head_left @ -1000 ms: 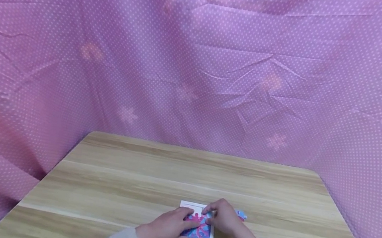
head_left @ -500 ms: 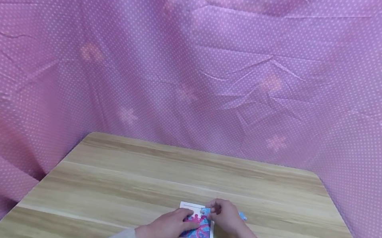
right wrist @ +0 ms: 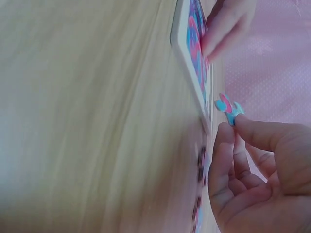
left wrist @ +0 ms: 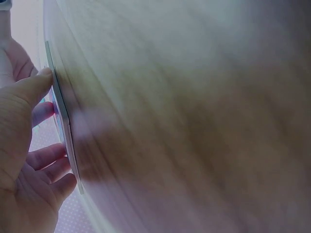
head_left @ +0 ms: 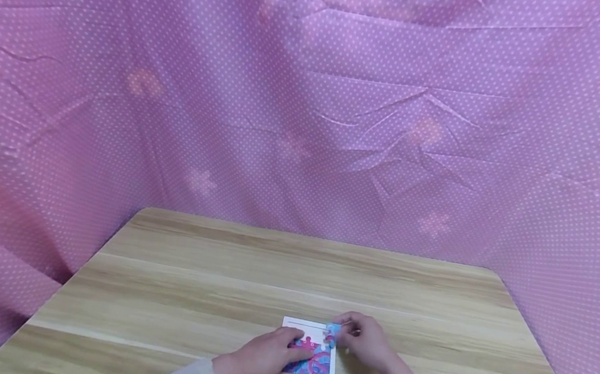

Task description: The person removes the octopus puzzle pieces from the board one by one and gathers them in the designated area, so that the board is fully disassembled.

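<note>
A small jigsaw puzzle tray [head_left: 311, 329] with a white rim lies near the table's front edge. Pink and blue pieces [head_left: 317, 366] fill its lower part, while white base shows along the top. Spread across its left side, my left hand [head_left: 266, 358] rests on it, thumb at the near edge. My right hand [head_left: 368, 342] pinches a blue and pink puzzle piece [right wrist: 228, 109] between thumb and fingertips. In the head view this piece overlaps the tray's upper right corner; the right wrist view has it raised off the tray.
Several loose puzzle pieces [right wrist: 201, 165] lie on the table to the right of the tray, below my right hand in the right wrist view. The wooden table [head_left: 244, 268] meets a pink dotted curtain [head_left: 305, 150] at its back and sides.
The right hand lifts the puzzle piece from the tray's upper right area, shifting right, and the piece is turned to another angle. My left hand stays in place.
</note>
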`<act>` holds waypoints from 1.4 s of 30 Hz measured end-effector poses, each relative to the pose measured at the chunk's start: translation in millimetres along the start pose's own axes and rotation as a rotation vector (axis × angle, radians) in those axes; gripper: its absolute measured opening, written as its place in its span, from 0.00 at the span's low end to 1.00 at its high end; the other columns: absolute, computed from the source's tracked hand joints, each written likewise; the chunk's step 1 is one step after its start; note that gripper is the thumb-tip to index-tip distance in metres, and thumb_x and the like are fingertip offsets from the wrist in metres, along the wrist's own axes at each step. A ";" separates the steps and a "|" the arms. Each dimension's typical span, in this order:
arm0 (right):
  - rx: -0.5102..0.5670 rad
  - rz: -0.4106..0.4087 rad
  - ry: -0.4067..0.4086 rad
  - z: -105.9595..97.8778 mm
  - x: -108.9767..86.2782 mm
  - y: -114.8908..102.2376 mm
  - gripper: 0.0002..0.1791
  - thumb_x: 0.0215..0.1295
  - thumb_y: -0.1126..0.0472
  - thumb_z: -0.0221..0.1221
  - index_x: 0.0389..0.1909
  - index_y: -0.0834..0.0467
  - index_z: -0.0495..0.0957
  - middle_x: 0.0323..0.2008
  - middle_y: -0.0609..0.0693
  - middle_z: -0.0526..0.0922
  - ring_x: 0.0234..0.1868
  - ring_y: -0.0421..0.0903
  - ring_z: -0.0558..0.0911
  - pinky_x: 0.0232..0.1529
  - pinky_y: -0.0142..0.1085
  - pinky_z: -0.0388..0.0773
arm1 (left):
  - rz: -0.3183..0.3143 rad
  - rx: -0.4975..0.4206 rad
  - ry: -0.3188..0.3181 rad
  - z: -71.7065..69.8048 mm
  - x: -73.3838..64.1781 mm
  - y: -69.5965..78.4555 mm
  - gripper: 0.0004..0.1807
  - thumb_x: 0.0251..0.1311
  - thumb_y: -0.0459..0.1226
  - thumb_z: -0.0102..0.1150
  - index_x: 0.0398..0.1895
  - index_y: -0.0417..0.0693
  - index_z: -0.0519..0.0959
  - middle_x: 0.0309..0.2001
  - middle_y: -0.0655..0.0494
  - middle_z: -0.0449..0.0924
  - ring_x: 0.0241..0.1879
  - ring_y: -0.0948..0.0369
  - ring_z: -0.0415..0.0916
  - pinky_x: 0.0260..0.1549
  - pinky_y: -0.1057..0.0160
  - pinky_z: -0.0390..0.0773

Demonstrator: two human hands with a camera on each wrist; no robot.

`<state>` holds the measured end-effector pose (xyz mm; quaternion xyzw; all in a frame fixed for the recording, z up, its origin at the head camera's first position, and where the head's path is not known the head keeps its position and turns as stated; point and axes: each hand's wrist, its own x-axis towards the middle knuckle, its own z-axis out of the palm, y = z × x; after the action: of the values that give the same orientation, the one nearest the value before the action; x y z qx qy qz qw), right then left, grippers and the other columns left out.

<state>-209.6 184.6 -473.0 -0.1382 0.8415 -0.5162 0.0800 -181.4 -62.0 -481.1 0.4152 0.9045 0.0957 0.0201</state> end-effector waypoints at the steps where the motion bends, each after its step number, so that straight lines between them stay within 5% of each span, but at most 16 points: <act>1: 0.008 -0.001 0.006 -2.9 -1.1 1.4 0.12 0.58 0.70 0.62 0.43 0.65 0.78 0.29 0.51 0.79 0.28 0.48 0.78 0.25 0.37 0.79 | -0.002 -0.004 -0.003 -0.3 -0.1 0.1 0.29 0.61 0.55 0.56 0.65 0.63 0.71 0.63 0.47 0.66 0.62 0.52 0.64 0.58 0.56 0.69; 13: 0.037 0.061 0.093 -42.6 -14.8 22.8 0.14 0.58 0.70 0.62 0.45 0.68 0.77 0.30 0.53 0.80 0.29 0.47 0.78 0.26 0.35 0.79 | -0.066 -0.049 -0.065 -3.3 1.7 0.4 0.29 0.61 0.56 0.57 0.66 0.66 0.70 0.65 0.50 0.64 0.64 0.54 0.61 0.60 0.57 0.66; 28: -0.007 0.152 0.102 -78.6 -38.6 39.5 0.18 0.59 0.69 0.61 0.50 0.71 0.76 0.32 0.54 0.79 0.32 0.46 0.77 0.29 0.34 0.80 | -0.072 -0.072 -0.082 -3.9 1.3 -3.4 0.29 0.61 0.57 0.55 0.67 0.68 0.68 0.66 0.51 0.63 0.65 0.55 0.60 0.60 0.56 0.66; 42: -0.111 0.242 0.187 -86.2 -44.1 43.3 0.17 0.59 0.68 0.62 0.48 0.71 0.78 0.31 0.51 0.81 0.29 0.45 0.77 0.27 0.33 0.78 | -0.063 -0.065 -0.084 -3.7 2.7 -7.9 0.29 0.61 0.57 0.55 0.67 0.68 0.68 0.66 0.51 0.62 0.65 0.55 0.61 0.60 0.55 0.66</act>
<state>-198.2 290.0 -472.8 0.0088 0.8830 -0.4661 0.0551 -189.5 -65.6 -478.9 0.3894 0.9118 0.1070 0.0745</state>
